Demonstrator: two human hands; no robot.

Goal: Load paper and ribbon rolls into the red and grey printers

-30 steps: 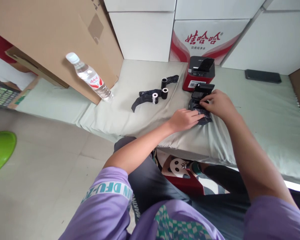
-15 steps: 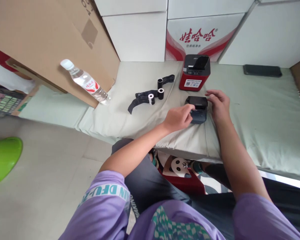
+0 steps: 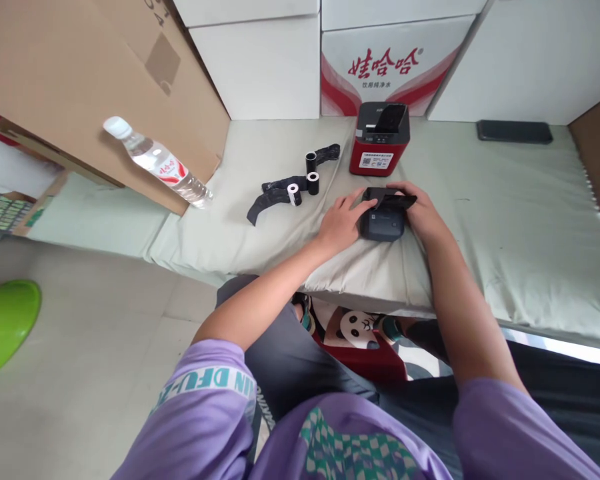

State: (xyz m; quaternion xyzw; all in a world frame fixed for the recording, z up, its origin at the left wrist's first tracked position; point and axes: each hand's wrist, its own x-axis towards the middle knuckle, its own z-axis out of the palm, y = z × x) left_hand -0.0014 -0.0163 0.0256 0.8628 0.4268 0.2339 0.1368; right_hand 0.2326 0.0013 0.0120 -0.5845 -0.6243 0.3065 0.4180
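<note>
A small dark grey label printer (image 3: pixel 383 220) lies on the pale green cloth-covered surface (image 3: pixel 505 200), its lid slightly raised at the far edge. My left hand (image 3: pixel 341 223) grips its left side. My right hand (image 3: pixel 420 212) holds its right side, fingers over the lid. Just behind it stands a red and black printer (image 3: pixel 380 139). To the left lie three small paper rolls (image 3: pixel 303 185) with black strips trailing from them.
A water bottle (image 3: pixel 157 163) leans against a big cardboard box (image 3: pixel 90 73) at the left. White boxes and a red-printed carton (image 3: pixel 385 63) line the back. A black phone (image 3: pixel 514 131) lies far right. A green stool (image 3: pixel 5 320) is on the floor.
The black strip that I was handling at the small printer is gone from view. Both hands have settled on the printer's sides, and its lid is lowered.
</note>
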